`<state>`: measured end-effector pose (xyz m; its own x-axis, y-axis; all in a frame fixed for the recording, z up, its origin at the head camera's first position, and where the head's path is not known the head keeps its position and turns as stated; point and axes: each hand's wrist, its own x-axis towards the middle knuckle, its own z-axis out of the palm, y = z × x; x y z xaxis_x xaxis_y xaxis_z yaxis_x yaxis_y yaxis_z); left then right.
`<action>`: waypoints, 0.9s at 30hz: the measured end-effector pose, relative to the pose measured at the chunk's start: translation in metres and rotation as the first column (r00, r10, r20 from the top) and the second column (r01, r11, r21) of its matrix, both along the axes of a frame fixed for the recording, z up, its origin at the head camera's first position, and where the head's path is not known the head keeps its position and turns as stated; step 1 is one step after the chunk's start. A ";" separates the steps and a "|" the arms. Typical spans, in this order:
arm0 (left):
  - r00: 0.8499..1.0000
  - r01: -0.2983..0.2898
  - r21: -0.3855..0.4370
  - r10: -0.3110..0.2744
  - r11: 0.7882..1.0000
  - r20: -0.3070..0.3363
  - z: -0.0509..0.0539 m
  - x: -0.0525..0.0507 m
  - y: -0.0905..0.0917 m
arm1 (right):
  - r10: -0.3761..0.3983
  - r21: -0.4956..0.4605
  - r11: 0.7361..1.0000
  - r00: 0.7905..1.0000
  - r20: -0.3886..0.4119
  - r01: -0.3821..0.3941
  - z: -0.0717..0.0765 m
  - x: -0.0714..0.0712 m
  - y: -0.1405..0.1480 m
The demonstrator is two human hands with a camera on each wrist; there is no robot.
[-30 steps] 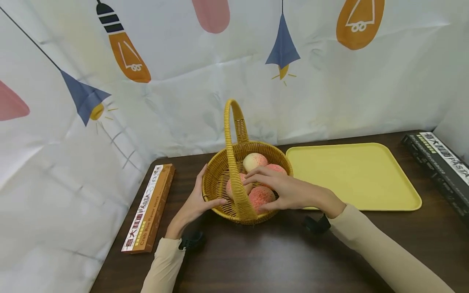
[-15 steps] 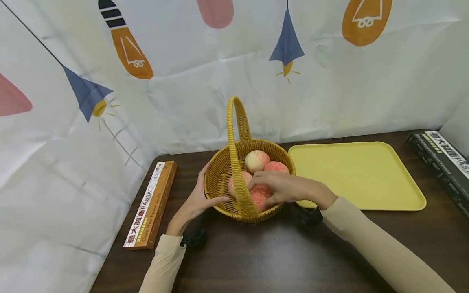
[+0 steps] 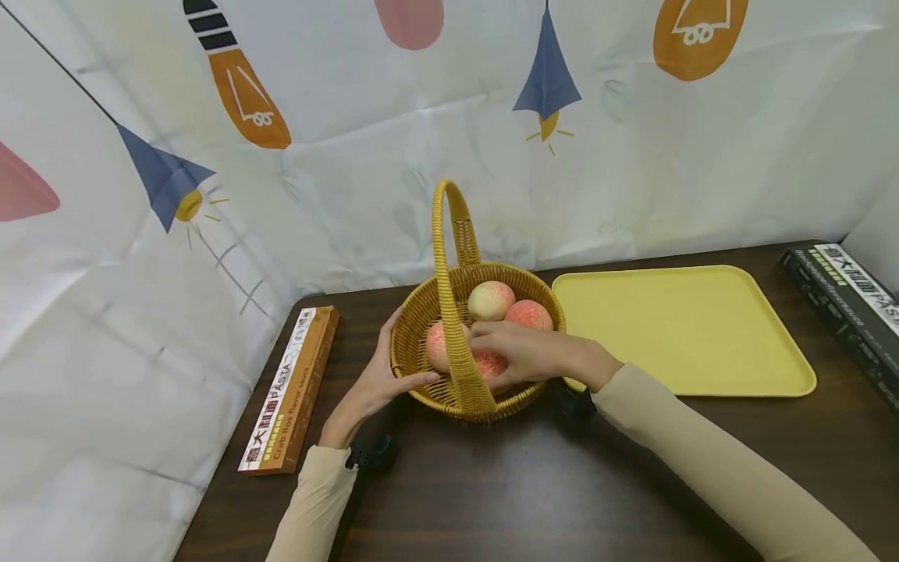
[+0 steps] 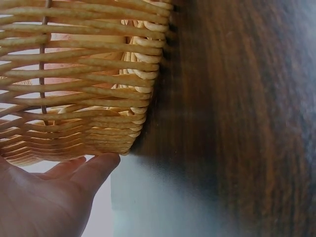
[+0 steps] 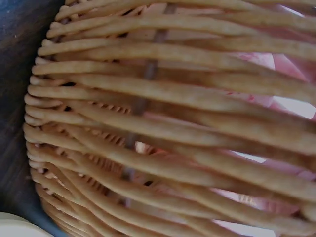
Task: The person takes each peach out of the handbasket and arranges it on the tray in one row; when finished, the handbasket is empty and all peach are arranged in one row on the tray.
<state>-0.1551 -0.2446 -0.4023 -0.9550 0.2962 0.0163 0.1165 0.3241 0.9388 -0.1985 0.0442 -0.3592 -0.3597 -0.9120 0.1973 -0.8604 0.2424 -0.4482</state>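
Note:
A yellow wicker basket [image 3: 414,332] with a tall arched handle stands on the dark table, several pink-and-cream peaches [image 3: 492,300] inside. My left hand [image 3: 375,382] holds the basket's left side, its thumb along the front rim and fingers against the outer wall. In the left wrist view, that hand [image 4: 54,192] touches the basket weave [image 4: 98,98]. My right hand [image 3: 527,351] reaches over the right rim and grips the front peach [image 3: 489,363], mostly covered by the fingers. The right wrist view is filled by the basket wall [image 5: 148,89], with pink showing through gaps.
A yellow tray [image 3: 688,328] lies right of the basket, close to the right forearm. An orange pasta box [image 3: 298,390] lies at the left and a black pasta box [image 3: 843,312] at the far right. A printed cloth [image 3: 351,218] hangs behind the table.
My right hand has lowered into the basket and closed around the front peach. The peach near the handle has shifted slightly left. My left hand stays on the basket.

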 end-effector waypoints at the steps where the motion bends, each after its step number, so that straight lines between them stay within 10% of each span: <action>1: 1.000 -0.001 -0.003 0.001 1.000 -0.001 0.000 0.000 0.000 | 0.001 0.014 1.000 1.000 0.004 -0.001 0.001 0.000 -0.001; 13: 1.000 0.001 0.006 -0.001 1.000 0.000 0.000 0.000 -0.001 | 0.009 0.103 0.995 0.997 0.076 -0.017 0.001 0.000 -0.004; 27: 1.000 -0.008 0.000 0.008 1.000 0.008 0.000 0.000 -0.001 | -0.123 -0.259 0.954 0.985 0.118 0.150 0.034 0.001 0.049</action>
